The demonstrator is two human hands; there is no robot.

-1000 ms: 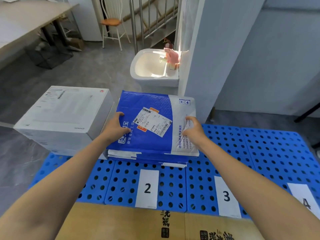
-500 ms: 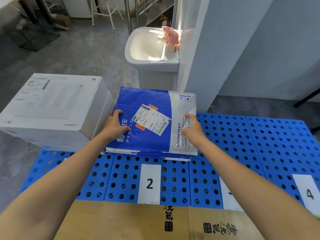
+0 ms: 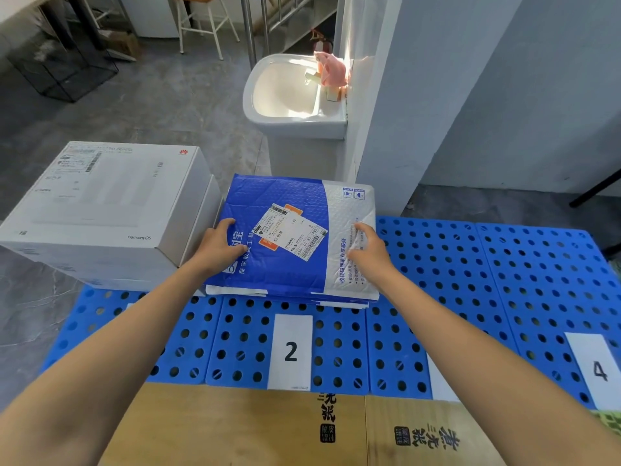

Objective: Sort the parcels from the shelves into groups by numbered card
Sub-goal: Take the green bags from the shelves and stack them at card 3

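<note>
A blue and white padded mailer (image 3: pixel 295 203) with a shipping label lies on top of a stack of similar mailers on the blue perforated pallet (image 3: pixel 470 264), just behind card 2 (image 3: pixel 290 351). My left hand (image 3: pixel 220 247) rests on the mailer's left edge, fingers bent on its top. On the white right part of the mailer, my right hand (image 3: pixel 368 248) touches the top, thumb and fingers spread. Card 4 (image 3: pixel 593 368) lies at the right. My right arm covers most of the card between them.
Two stacked white boxes (image 3: pixel 100 210) stand at the pallet's left end, touching the mailer stack. A cardboard box top (image 3: pixel 235 428) fills the near edge. Behind are a white washbasin (image 3: pixel 289 95), a pale wall corner (image 3: pixel 386 95) and grey floor.
Both hands stay on the top mailer, which has settled flatter on the stack. The view has shifted slightly; the stack's lower edges look more even.
</note>
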